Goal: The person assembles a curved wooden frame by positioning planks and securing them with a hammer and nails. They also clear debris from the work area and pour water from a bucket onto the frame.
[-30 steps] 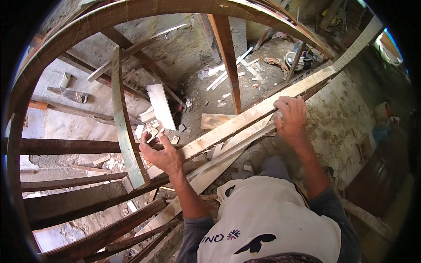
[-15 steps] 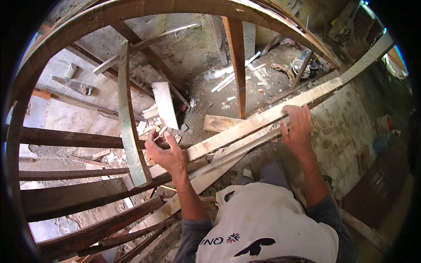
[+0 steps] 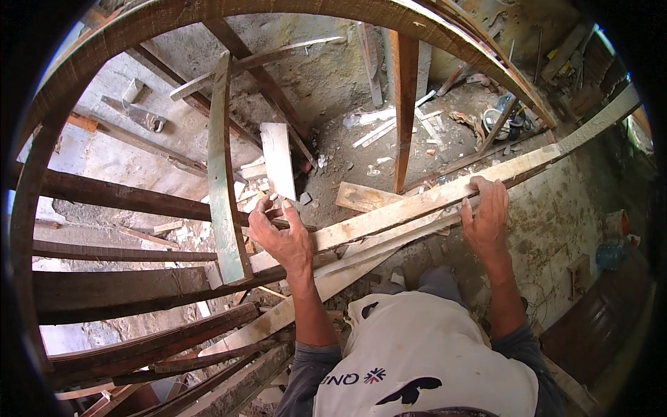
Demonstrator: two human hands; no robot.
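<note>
A long pale wooden beam (image 3: 396, 207) slants in front of me from lower left to upper right. My right hand (image 3: 486, 215) grips it, fingers over the top and thumb on the near side. At its left end is my left hand (image 3: 283, 235), the wrist side against the beam. Its thumb and fingers are raised and apart; I see nothing held between them. Left of that hand stands an upright greenish-grey board (image 3: 226, 174). A second narrow strip of wood (image 3: 389, 238) runs along the beam's near side.
Dark timbers (image 3: 125, 194) form a frame on my left, and a curved wooden member (image 3: 299, 8) arches overhead. A brown post (image 3: 403, 111) stands beyond the beam. A white board (image 3: 278, 161) leans among wood scraps. A handsaw (image 3: 135, 113) lies at the far left.
The whole view has shifted, so things sit a little further right and mostly higher. My left thumb and fingers stay raised; the right hand keeps its grip on the beam.
</note>
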